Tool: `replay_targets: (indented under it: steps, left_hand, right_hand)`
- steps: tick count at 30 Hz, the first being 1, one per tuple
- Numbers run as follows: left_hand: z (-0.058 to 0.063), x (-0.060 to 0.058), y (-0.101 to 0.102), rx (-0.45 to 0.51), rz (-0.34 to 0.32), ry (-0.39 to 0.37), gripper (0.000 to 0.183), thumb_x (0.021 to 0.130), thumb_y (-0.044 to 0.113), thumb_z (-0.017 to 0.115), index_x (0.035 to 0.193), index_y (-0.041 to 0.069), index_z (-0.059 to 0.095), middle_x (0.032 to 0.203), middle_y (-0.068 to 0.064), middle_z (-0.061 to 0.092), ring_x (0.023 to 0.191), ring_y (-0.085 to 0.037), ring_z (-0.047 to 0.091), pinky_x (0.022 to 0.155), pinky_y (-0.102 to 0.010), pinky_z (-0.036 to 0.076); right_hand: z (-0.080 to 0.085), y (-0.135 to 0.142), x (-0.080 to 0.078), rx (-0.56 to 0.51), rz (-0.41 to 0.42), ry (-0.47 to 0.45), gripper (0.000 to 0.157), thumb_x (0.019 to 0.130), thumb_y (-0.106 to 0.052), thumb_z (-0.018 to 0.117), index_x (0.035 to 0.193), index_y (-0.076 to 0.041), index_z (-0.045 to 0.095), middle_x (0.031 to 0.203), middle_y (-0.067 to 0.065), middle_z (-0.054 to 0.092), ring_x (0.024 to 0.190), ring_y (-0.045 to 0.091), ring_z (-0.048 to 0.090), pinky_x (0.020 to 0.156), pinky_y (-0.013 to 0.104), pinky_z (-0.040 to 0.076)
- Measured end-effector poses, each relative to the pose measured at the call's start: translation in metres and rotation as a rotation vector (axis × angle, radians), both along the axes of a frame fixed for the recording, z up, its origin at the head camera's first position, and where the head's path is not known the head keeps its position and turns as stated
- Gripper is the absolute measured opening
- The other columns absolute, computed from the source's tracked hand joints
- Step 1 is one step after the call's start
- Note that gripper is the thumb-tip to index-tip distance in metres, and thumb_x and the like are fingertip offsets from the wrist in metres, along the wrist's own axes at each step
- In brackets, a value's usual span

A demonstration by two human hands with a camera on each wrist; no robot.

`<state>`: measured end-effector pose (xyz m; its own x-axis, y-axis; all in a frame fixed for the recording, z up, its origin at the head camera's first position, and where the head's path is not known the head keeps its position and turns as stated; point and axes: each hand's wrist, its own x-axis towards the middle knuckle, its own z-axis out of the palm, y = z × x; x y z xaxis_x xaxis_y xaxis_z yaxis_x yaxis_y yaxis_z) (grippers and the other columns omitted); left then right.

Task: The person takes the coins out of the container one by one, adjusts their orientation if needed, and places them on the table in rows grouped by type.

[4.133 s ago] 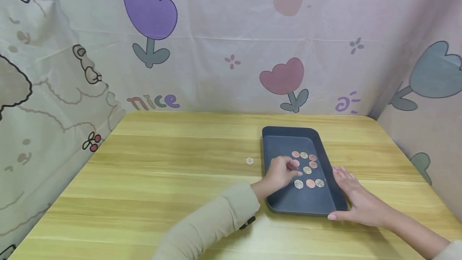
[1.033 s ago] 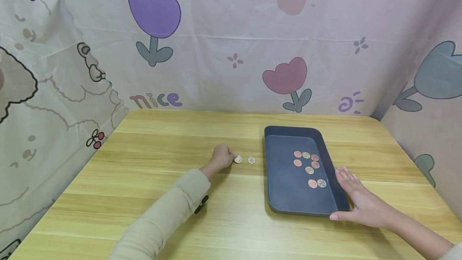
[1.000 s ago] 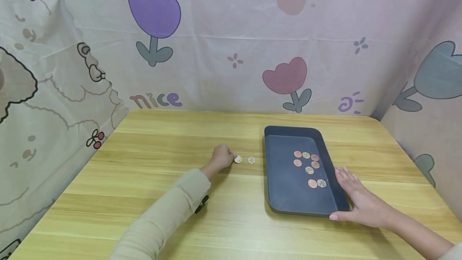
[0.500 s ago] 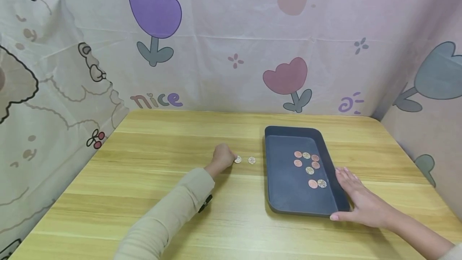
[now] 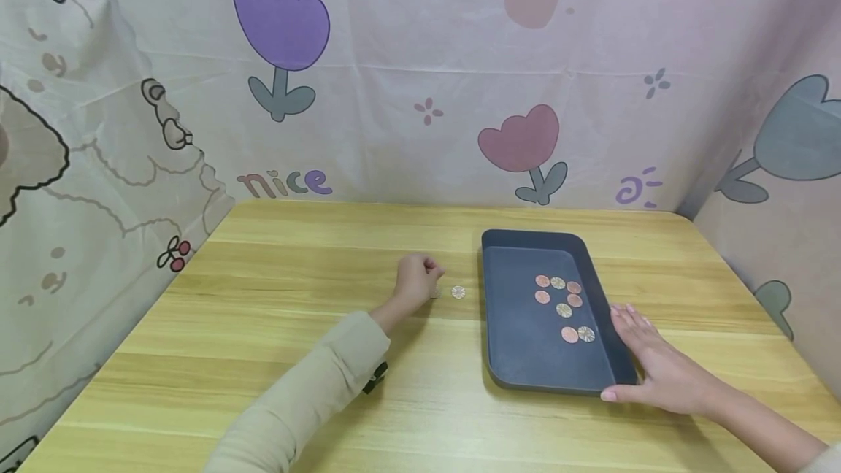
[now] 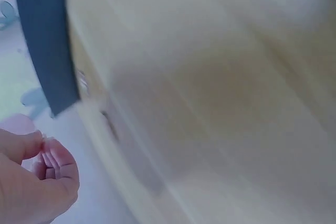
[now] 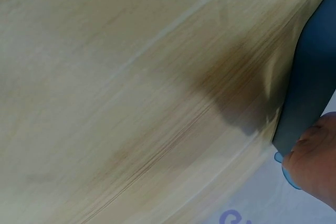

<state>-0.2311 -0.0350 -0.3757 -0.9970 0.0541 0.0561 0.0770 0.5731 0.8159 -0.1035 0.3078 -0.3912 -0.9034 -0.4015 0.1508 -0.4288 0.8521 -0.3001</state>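
Head: wood table (image 5: 315,400) backed by printed fabric (image 5: 381,28); your left hand (image 5: 414,285), loosely curled, unloaded, sits just beside two loose coins (image 5: 458,292), your right hand (image 5: 660,371) rests straight-fingered against the tray (image 5: 519,356), eight coins (image 5: 563,310) inside. Left wrist: blurred wood table, tray past your fingers. Right wrist: shadowed wood table beside your hand, printed fabric beyond.

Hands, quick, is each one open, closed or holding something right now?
Left hand: closed, nothing visibly held.
Right hand: open, touching the tray.
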Motion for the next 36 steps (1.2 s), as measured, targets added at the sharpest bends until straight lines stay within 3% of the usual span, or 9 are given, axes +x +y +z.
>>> replay_targets:
  steps: [8, 17, 21, 26, 36]
  left_hand:
    - [0.010, 0.021, 0.037, 0.079, -0.125, 0.108, 0.013, 0.082, 0.011, 0.064, 0.077, -0.002, 0.063, 0.072, -0.011, 0.063, 0.058, -0.008, 0.049, 0.053, -0.015, 0.043]
    - [0.010, 0.042, 0.076, 0.093, -0.219, 0.104, 0.013, 0.082, 0.013, 0.065, 0.077, 0.001, 0.064, 0.069, -0.006, 0.063, 0.057, -0.002, 0.047, 0.050, -0.012, 0.040]
    - [0.006, 0.048, 0.091, 0.065, -0.263, 0.115, 0.012, 0.082, 0.013, 0.065, 0.077, 0.002, 0.065, 0.068, -0.005, 0.063, 0.055, 0.000, 0.046, 0.049, -0.011, 0.039]
    - [0.000, 0.054, 0.108, 0.026, -0.274, 0.111, 0.011, 0.079, 0.013, 0.068, 0.075, 0.003, 0.065, 0.066, -0.002, 0.063, 0.053, 0.002, 0.043, 0.047, -0.010, 0.037]
    - [-0.011, 0.062, 0.142, -0.020, -0.294, 0.046, 0.007, 0.077, 0.010, 0.070, 0.074, 0.006, 0.066, 0.064, 0.002, 0.061, 0.053, 0.003, 0.046, 0.049, -0.008, 0.038]
  right_hand:
    - [-0.001, 0.000, 0.000, -0.006, -0.002, -0.005, 0.112, 0.063, -0.050, 0.075, 0.140, 0.006, 0.017, 0.142, 0.032, 0.022, 0.137, 0.005, -0.014, 0.097, 0.001, -0.014]
    - [0.000, 0.001, -0.001, 0.001, 0.013, 0.016, 0.113, 0.061, -0.050, 0.075, 0.141, 0.005, 0.017, 0.142, 0.031, 0.023, 0.138, 0.007, -0.013, 0.097, 0.001, -0.014]
    - [0.001, 0.001, -0.001, -0.003, -0.002, -0.016, 0.114, 0.061, -0.051, 0.075, 0.141, 0.004, 0.015, 0.143, 0.031, 0.021, 0.140, 0.015, -0.011, 0.096, 0.001, -0.015]
    - [0.002, 0.001, -0.001, -0.016, -0.018, -0.049, 0.114, 0.062, -0.051, 0.075, 0.141, 0.004, 0.015, 0.144, 0.030, 0.020, 0.141, 0.025, -0.006, 0.095, 0.001, -0.015]
    - [0.003, 0.000, -0.001, -0.034, -0.016, -0.069, 0.112, 0.063, -0.049, 0.075, 0.141, 0.004, 0.015, 0.144, 0.030, 0.020, 0.141, 0.022, -0.008, 0.093, 0.001, -0.013]
